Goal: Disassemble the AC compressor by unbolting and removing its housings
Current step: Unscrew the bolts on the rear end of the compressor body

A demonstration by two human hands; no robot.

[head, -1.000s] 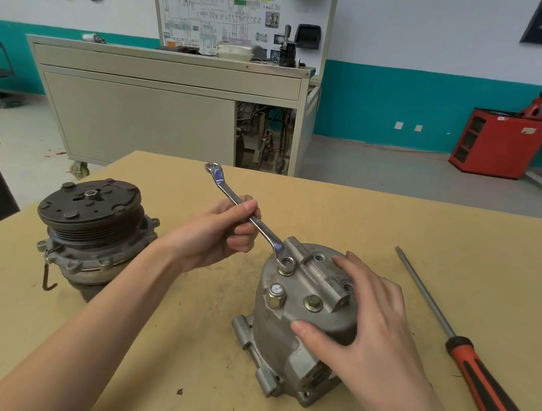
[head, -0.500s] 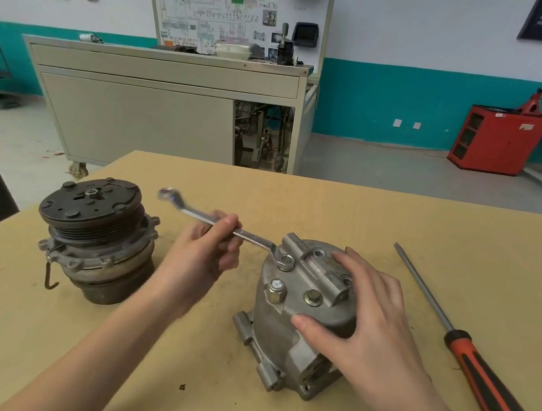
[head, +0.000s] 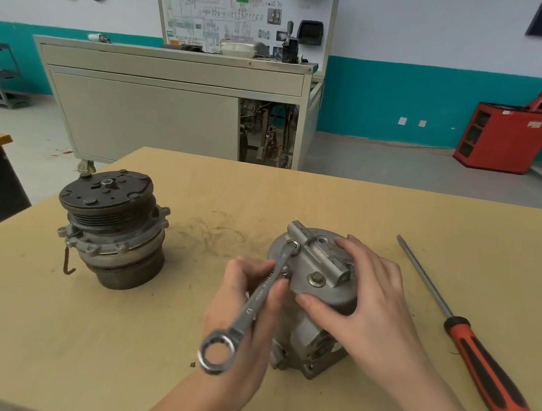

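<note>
**Trainee:** Where is the workpiece?

**Instructor:** The compressor housing stands on end on the table, directly in front of the person. The clutch unit sits well apart at its 9 o'clock. The screwdriver lies at its 3 o'clock, untouched.

**Trainee:** What is the condition of the hands?

**Instructor:** The right hand lies flat over the housing's top face. Its fingers are spread and fairly straight, and the thumb is pressed to the near wall. It steadies the housing and grips nothing. The left hand is curled round the shank of the ring wrench at about mid-length.

**Trainee:** Which relation governs the next move?

**Instructor:** The long axis of the wrench. Its far ring sits over a bolt at the 10 o'clock edge of the top face. The shank runs from there toward 7 o'clock, ending in the free ring nearest the person. The bolt therefore lies at 1 o'clock from the left hand, which is the working hand.

In my judgement, a loosening swing, anticlockwise from above, would carry the shank toward 5 o'clock and into the right thumb. The ring will probably need reseating first.
</note>
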